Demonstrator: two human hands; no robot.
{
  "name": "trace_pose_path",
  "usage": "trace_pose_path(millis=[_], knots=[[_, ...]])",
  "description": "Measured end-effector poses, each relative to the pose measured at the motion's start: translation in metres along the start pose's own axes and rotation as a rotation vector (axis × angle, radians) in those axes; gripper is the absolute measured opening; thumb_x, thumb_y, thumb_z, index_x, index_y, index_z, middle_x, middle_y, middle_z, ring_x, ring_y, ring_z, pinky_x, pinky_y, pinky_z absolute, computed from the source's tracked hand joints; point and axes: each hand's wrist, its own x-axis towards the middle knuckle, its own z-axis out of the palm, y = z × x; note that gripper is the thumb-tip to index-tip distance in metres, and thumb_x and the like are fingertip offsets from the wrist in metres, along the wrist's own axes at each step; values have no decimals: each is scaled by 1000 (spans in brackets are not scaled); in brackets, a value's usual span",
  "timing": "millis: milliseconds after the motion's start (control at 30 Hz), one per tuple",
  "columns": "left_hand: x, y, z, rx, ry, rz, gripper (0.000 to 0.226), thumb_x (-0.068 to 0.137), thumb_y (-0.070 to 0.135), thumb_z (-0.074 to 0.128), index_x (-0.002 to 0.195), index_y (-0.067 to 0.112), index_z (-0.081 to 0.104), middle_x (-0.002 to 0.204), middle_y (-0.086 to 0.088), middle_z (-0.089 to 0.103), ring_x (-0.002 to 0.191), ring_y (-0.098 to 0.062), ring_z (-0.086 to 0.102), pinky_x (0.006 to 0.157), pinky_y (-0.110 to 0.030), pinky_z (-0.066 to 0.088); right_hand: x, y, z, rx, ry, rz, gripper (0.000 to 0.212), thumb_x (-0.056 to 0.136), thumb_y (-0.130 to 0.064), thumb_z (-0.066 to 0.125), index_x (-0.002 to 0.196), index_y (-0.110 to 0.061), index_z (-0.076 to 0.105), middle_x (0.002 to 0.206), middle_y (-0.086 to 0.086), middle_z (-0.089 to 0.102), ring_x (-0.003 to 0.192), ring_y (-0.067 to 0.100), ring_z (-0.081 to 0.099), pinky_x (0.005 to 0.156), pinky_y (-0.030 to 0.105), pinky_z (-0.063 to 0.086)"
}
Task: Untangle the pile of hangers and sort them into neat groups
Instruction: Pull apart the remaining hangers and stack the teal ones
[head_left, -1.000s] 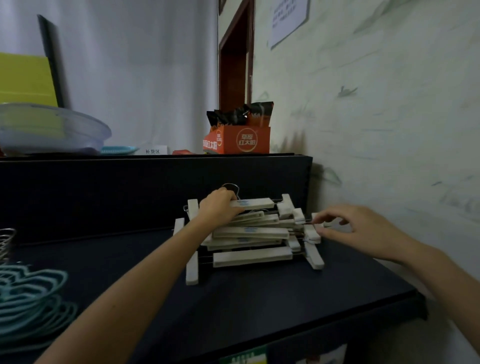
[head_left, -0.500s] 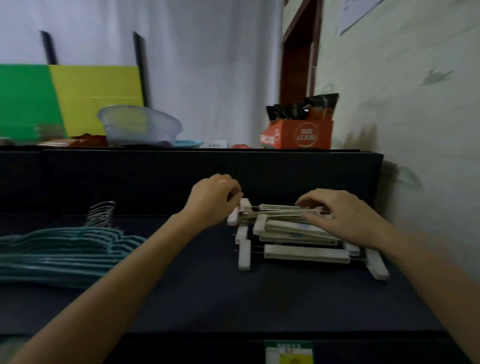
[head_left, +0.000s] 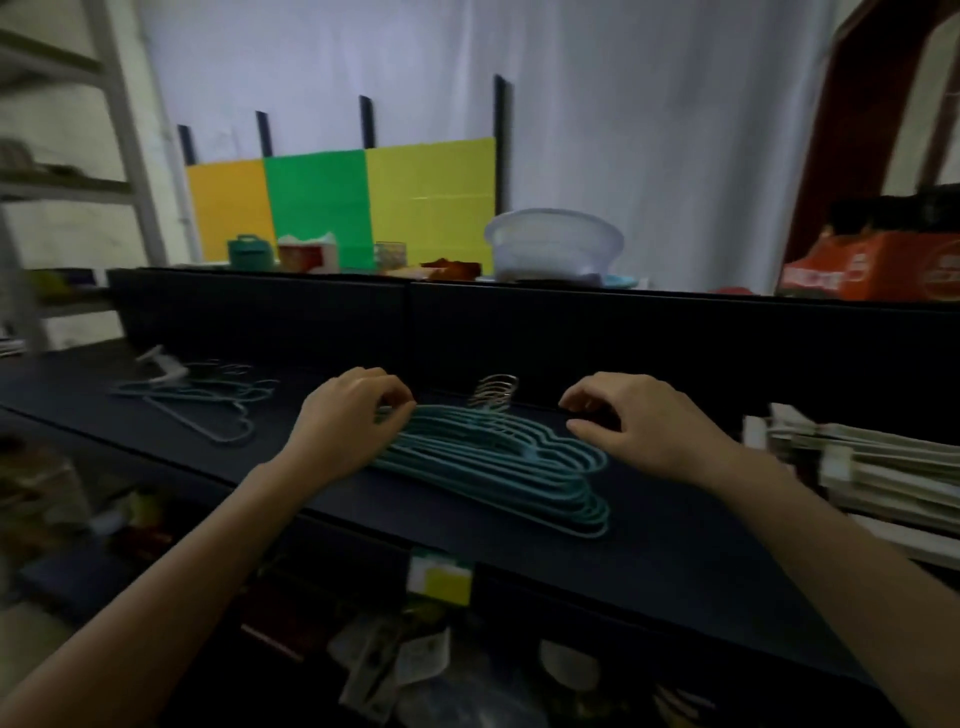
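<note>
Head view: on the dark counter the teal stack lies between my hands. My left hand has its fingers curled round the stack's left end. My right hand is loosely curled just beside the stack's right shoulder; whether it touches I cannot tell. I judge I'm squaring up this group. At right the white hangers sit piled. Next should come the loose hangers far left, which look tangled and want lifting apart singly.
</note>
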Motion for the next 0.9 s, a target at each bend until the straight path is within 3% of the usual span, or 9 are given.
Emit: trace_pose_path(millis=[233, 433, 600, 900], knots=[[-52, -126, -41, 86, -26, -112, 16, 89, 36, 54, 95, 26, 65, 86, 13, 56, 86, -8, 53, 67, -23, 38, 72, -98, 68, 57, -48, -64, 27, 90, -40, 54, 113, -27, 57, 113, -7, 60, 97, 9, 55, 83, 27, 47], [-90, -217, -65, 108, -88, -169, 13, 89, 35, 55, 92, 25, 64, 84, 13, 55, 82, -7, 52, 65, -24, 40, 122, -167, 121, 133, -68, -61, 23, 89, -37, 57, 109, -27, 59, 107, -7, 62, 94, 12, 57, 84, 33, 50], [-111, -276, -73, 132, -80, -212, 17, 89, 36, 55, 96, 23, 65, 93, 7, 62, 86, -11, 55, 67, -23, 40, 161, -211, 164, 167, -88, -60, 23, 88, -37, 58, 108, -27, 60, 95, -12, 58, 89, 8, 58, 81, 28, 49], [-109, -363, -68, 125, -47, -250, 17, 88, 36, 55, 95, 25, 65, 88, 11, 57, 81, -6, 49, 56, -19, 31, 245, -261, 226, 186, -158, -53, 24, 87, -38, 57, 109, -27, 60, 95, -12, 59, 90, 9, 58, 82, 32, 51]])
